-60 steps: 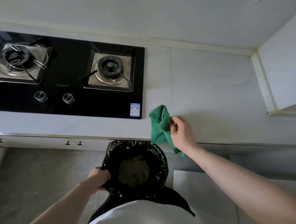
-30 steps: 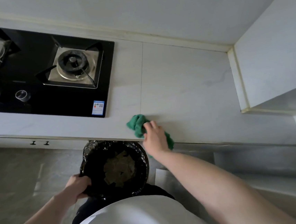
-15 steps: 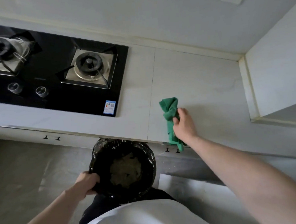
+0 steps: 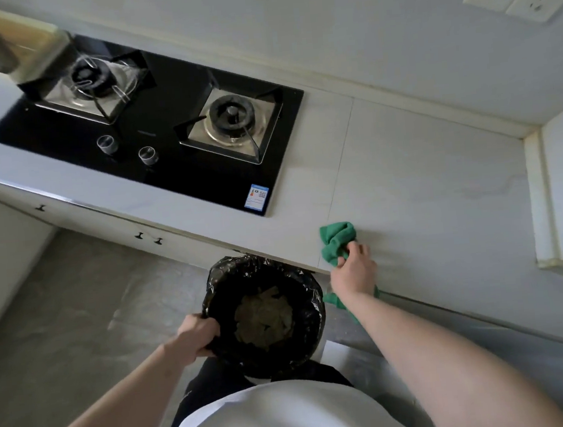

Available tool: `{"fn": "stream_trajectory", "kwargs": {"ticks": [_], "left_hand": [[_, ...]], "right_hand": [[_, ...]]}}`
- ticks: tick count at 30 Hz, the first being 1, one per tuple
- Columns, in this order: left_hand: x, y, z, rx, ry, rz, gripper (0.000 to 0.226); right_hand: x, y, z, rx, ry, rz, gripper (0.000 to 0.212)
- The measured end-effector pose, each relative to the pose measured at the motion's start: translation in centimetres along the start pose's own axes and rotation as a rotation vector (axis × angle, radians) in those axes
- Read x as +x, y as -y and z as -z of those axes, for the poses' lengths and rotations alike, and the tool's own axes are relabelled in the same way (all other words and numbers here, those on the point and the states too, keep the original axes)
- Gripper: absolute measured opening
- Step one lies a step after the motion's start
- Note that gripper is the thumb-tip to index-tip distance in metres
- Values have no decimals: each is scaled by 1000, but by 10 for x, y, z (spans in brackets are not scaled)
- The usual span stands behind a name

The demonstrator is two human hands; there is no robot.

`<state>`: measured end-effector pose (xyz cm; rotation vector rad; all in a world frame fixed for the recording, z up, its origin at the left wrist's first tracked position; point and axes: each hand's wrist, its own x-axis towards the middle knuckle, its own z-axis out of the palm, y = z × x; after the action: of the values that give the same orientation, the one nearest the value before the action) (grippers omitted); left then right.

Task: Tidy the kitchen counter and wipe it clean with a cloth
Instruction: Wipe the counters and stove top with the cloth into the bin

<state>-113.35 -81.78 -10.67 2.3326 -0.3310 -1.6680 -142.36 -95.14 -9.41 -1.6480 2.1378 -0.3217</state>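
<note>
Your right hand (image 4: 352, 272) gripped the green cloth (image 4: 337, 239), fingers curled round its bunched middle, and held it down on the pale counter (image 4: 424, 179) close to the near edge. The cloth's long axis ran near to far: the thicker wad lay on the far side of your fingers, on the counter, while a tail hung off the near edge below your wrist. Your left hand (image 4: 197, 336) was clamped on the rim of the black-lined bin (image 4: 265, 314), which you held just under the counter's edge, to the left of the cloth and nearer to you. So the bin's mouth lay left and near from the cloth, and a sweep in that direction would probably carry crumbs over the edge into it. The black hob (image 4: 162, 128) sat well apart, far and to the left.
</note>
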Motion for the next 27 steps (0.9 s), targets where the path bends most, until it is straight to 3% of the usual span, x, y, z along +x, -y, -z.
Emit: {"fn": "stream_trajectory", "kwargs": {"ticks": [3, 8, 17, 27], "left_hand": [[-4, 1, 4, -25, -13, -4, 19], [-3, 8, 14, -36, -33, 18, 19], [1, 28, 65, -93, -68, 47, 19], [5, 64, 208, -245, -219, 50, 14]], "right_hand": [[-19, 37, -21, -30, 154, 172, 20], [-55, 88, -45, 74, 603, 453, 28], [-29, 144, -26, 351, 469, 417, 19], [-34, 284, -43, 264, 442, 613, 10]]}}
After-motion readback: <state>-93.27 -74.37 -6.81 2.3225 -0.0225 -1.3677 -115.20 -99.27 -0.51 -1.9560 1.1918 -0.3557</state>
